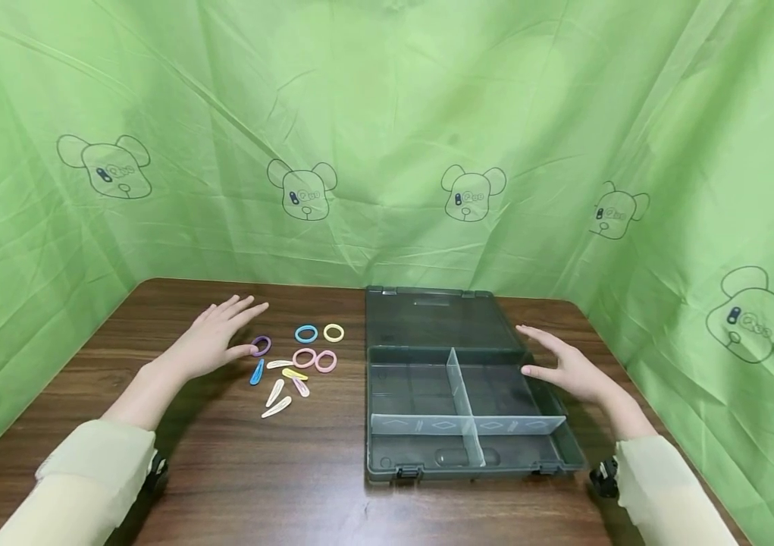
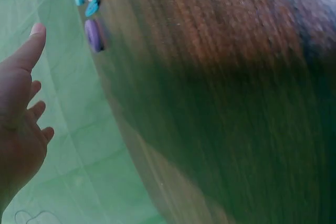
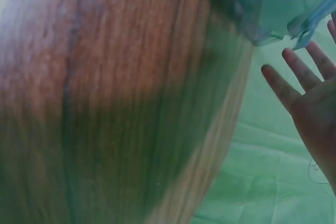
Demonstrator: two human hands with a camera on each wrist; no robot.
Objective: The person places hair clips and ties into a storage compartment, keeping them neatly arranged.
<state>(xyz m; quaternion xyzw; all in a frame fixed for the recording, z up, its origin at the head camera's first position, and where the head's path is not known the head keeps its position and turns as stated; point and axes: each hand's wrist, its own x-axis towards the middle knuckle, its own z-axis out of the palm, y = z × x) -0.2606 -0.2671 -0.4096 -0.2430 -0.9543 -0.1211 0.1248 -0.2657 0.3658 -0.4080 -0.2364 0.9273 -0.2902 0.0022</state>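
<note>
My left hand (image 1: 212, 337) hovers with spread fingers at the left of the table, its thumb nearest a purple hair tie (image 1: 268, 343). In the left wrist view a gap separates the thumb from that purple hair tie (image 2: 94, 35). Beside it lie a blue hair tie (image 1: 307, 340), a yellow hair tie (image 1: 334, 340) and two pink ones. Several snap hair clips, such as a blue clip (image 1: 258, 372) and a yellow clip (image 1: 295, 374), lie just nearer. My right hand (image 1: 567, 370), fingers extended, is by the right side of a dark translucent plastic box (image 1: 374, 455), holding nothing.
The box's lid (image 1: 441, 318) is folded back flat toward the far edge. Clear dividers (image 1: 421, 425) split its inside into compartments. Below everything is a brown wooden table (image 1: 257, 470). Green cloth (image 1: 387, 114) with bear drawings hangs around the table's back and sides.
</note>
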